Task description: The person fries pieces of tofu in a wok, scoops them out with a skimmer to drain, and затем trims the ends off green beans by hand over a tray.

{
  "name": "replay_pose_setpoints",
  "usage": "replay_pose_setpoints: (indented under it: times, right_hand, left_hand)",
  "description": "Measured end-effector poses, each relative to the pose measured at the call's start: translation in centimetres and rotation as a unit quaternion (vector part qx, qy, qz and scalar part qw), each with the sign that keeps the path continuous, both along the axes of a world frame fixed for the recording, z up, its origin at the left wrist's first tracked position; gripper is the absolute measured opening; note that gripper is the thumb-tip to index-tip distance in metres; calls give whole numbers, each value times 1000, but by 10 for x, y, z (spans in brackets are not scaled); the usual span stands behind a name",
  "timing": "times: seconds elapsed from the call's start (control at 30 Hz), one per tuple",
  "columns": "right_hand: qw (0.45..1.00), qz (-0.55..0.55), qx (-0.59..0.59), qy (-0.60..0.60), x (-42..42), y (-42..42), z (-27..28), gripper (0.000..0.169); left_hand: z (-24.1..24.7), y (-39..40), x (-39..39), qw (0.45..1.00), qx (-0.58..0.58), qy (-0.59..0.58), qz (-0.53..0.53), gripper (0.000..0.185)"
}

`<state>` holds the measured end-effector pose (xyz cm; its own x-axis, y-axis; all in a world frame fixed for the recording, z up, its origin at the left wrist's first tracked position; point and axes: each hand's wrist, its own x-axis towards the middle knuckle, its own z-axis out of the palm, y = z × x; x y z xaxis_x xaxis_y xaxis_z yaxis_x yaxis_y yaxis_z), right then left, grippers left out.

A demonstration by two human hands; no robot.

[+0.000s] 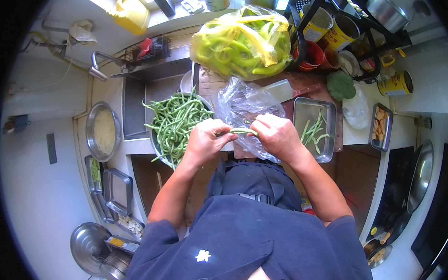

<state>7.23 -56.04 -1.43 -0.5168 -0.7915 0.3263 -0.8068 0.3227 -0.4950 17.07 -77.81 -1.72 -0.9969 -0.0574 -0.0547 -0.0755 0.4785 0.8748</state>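
Between my two hands a short green bean [243, 131] lies level, above a crumpled clear plastic bag [235, 98]. My left hand [209, 139] pinches one end with thumb and finger; my right hand [277, 135] grips the other end, its fingers curled. Left of my hands, a round metal bowl [156, 142] is heaped with long green beans [179, 118]. On the right, a rectangular metal tray [333, 126] holds several bean pieces [315, 133]. A few small bits lie on the plastic bag near my right fingers.
Behind the hands are a yellow-tied bag of green peppers [240, 45] and a cleaver [283, 90]. A sink [134, 108] is at left. Broccoli [341, 85], a small tray of brown pieces [380, 125] and a black rack [299, 37] stand at right.
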Motion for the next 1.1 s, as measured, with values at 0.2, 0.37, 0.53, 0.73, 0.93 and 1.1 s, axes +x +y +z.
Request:
replay_pose_setpoints:
  times: [0.2, 0.37, 0.53, 0.73, 0.93, 1.1]
  right_hand:
    - [972, -56, -97, -208, -7, 30, -14, 14]
    - [985, -53, -97, -131, -4, 27, -10, 13]
    - [981, -76, -121, -131, -3, 29, -15, 11]
    - [508, -109, -512, -684, 5, 19, -42, 9]
    - [784, -171, -314, -507, -8, 36, -49, 11]
    - [942, -165, -167, -240, 0, 34, -74, 18]
  left_hand:
    - [0, 2, -3, 997, -81, -1, 8, 15]
    - [-5, 14, -6, 994, -109, -7, -2, 17]
    - [-5, 19, -10, 996, -93, -13, -9, 16]
    - [-13, 17, -15, 974, 177, -129, 53, 15]
    - [-21, -7, -12, 920, 341, -125, 147, 25]
    - [-40, -12, -9, 838, 511, -85, 174, 25]
